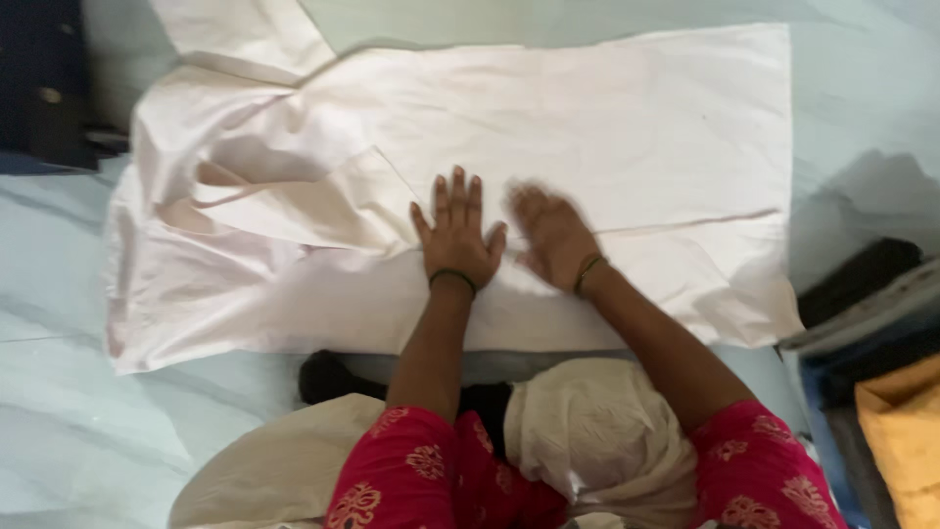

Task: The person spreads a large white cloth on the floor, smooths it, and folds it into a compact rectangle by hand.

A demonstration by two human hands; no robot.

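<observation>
A large pale pink garment (607,127) lies spread flat on a light blue sheet, its left part rumpled and folded over. My left hand (455,233) rests palm down on the cloth near its middle, fingers spread. Beside it my right hand (550,233) also lies flat on the cloth and is blurred. Both wrists wear dark bands, and the sleeves are red with a cream pattern.
A stack of folded clothes (876,333) in black, grey, blue and yellow sits at the right edge. A dark object (44,78) stands at the top left. Cream fabric (587,431) covers my lap, with a black piece beside it.
</observation>
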